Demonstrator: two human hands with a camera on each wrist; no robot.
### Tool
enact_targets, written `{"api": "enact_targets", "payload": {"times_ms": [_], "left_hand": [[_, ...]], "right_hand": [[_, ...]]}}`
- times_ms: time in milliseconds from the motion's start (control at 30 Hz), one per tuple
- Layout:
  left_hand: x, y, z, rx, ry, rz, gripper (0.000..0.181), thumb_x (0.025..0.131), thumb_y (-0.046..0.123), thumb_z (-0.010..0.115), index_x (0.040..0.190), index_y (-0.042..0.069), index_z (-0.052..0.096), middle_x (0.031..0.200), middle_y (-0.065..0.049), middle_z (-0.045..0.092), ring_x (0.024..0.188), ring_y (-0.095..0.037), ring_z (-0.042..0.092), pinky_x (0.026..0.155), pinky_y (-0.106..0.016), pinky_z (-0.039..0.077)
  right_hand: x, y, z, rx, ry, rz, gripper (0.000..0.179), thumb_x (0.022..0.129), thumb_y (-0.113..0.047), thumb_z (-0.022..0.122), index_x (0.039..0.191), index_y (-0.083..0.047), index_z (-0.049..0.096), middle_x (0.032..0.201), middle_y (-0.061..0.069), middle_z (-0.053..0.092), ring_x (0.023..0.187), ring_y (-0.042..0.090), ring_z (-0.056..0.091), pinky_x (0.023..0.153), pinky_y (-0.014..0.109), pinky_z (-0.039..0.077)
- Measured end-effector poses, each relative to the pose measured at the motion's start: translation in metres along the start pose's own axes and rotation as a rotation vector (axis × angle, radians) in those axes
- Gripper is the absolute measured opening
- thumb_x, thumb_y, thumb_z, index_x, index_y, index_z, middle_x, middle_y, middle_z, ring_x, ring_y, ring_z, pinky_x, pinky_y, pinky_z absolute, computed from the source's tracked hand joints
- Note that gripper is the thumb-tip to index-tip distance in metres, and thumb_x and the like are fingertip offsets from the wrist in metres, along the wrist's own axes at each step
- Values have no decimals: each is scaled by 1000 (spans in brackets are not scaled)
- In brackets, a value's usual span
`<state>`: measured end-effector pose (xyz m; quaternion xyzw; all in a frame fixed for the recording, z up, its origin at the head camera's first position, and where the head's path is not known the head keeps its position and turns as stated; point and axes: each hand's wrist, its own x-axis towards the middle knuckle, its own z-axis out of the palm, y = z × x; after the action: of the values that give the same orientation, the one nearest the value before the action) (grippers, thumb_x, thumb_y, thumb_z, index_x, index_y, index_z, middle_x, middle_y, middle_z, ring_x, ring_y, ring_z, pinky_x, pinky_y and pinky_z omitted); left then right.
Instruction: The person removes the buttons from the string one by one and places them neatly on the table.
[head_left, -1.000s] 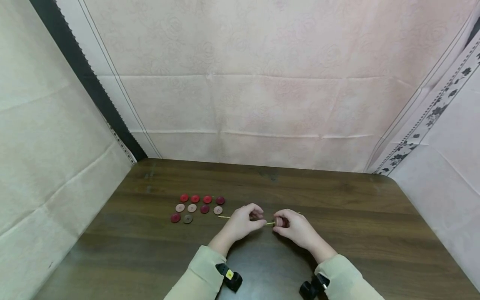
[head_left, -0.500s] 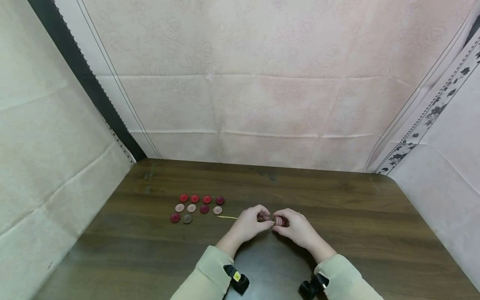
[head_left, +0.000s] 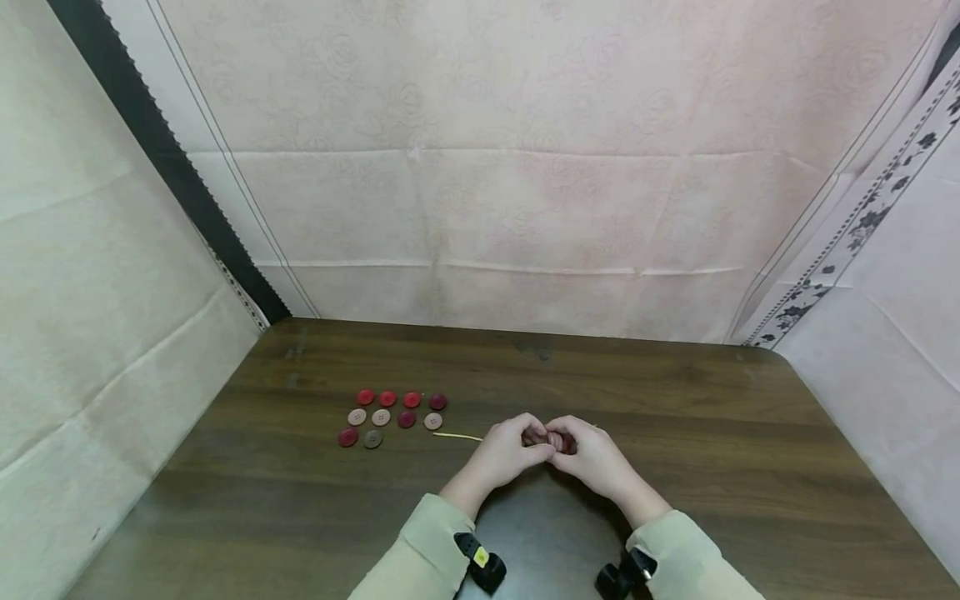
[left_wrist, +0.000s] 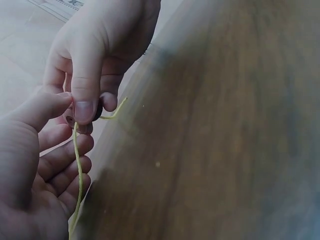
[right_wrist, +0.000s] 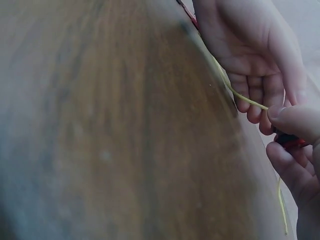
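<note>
At the left of the tabletop (head_left: 262,500) we see 10 loose buttons (head_left: 381,417) in 3 rows: 3 red, 3 dark red, 3 pink and 1 grey. They lie as they did 1 second ago. Just right of them shows the left part of a yellow cord (head_left: 459,436); we see more of it than before, since the left hand (head_left: 510,454) has moved right.

That hand comes next, its thumb and forefinger bent in at the left end of a button stack (right_wrist: 289,140). We cannot tell whether they clamp a button, the cord or nothing. Its other fingers curl loosely.

The stack sits between the hands, above the tabletop. Cord shows beyond 2 ends of it, so we take it to be threaded. At its right, the right hand (head_left: 592,458) has thumb and forefinger clamped on the stack.

What has changed is the gap: 1 second ago bare cord shows between the hands, and now the thumbs seem to meet. We judge that the work in hand is now at the stack's left end; whether a button has joined it there, we cannot see.
</note>
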<state>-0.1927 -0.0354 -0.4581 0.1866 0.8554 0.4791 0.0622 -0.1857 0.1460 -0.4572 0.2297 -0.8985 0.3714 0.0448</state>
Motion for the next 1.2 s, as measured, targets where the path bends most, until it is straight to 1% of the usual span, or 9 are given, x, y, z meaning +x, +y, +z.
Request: {"api": "enact_targets", "payload": {"times_ms": [100,267,467,733,933,1033,1200], "left_hand": [[0,0,1,-6,10,-5,20,84,31,69,94,15,61,86,9,61,80,-5,56,73,-24,45],[0,0,1,-7,11,-22,19,85,30,69,93,16,61,85,10,61,79,-6,55,72,-24,45],[0,0,0,11,6,-7,18,85,29,70,93,16,60,85,9,60,78,-5,55,72,-24,45],[2,-2,-2,-10,6,-13,20,84,30,70,95,17,60,86,9,60,80,-6,55,74,-25,45],[1,-1,-5,-12,4,-7,19,84,30,70,95,17,61,86,10,60,81,-7,56,74,-26,46],[0,-3,-8,-10,5,-2,20,85,29,70,97,17,61,87,10,61,82,-7,56,74,-27,46],[-1,-8,-15,17,0,35,26,86,29,68,106,13,65,90,10,61,85,-7,57,77,-28,46]], "right_hand": [[0,0,0,7,2,-1,29,77,-11,75,103,-14,63,82,-10,55,75,7,52,67,25,46],[-2,-1,-1,20,-27,11,30,79,-13,74,107,-13,64,87,-9,56,75,7,53,68,25,47],[-3,-1,-2,36,-59,28,33,80,-12,73,112,-12,63,93,-6,58,78,8,55,71,25,49],[-4,-2,-4,62,-42,69,28,82,-14,72,109,-13,64,90,-6,57,80,10,56,72,27,49],[-4,-2,-6,53,-45,82,27,82,-16,72,108,-14,65,92,-7,58,81,9,57,72,26,49],[-4,-2,-7,47,-50,84,28,83,-16,72,110,-13,65,91,-6,57,81,9,57,73,27,49],[-4,0,-9,41,-55,87,29,84,-15,71,112,-8,64,89,-6,56,81,10,56,75,29,49]]}}
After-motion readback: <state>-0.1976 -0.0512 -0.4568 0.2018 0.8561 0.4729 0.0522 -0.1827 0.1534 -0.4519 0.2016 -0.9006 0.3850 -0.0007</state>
